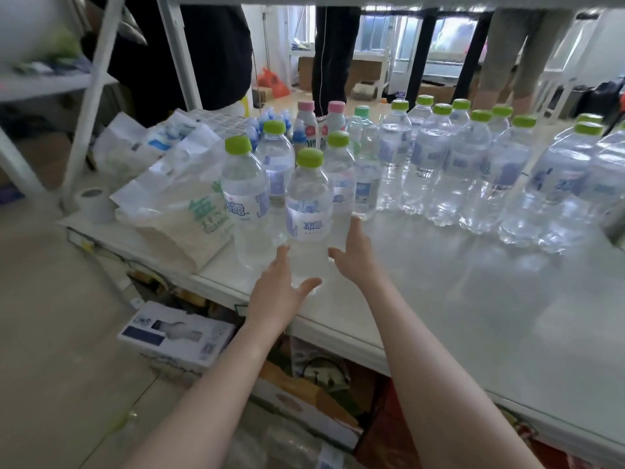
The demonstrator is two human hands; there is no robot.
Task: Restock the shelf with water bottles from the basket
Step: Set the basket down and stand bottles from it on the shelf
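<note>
A clear water bottle [308, 211] with a green cap stands upright near the front edge of the white shelf board [456, 299]. My left hand [279, 292] is at its lower left with the thumb against the base. My right hand [355, 255] is at its lower right, fingers spread beside it. Neither hand wraps around the bottle. Three more green-capped bottles [245, 201] stand close behind and to the left of it. Several more green-capped bottles [473, 170] stand in rows across the back right. The basket is out of view.
Packs of tissue paper [176, 198] and a paper roll [93, 203] lie on the shelf's left end. Pink-capped bottles [334, 121] and small blue ones stand at the back. Boxes [176, 336] sit below the shelf. People's legs [333, 55] stand beyond it.
</note>
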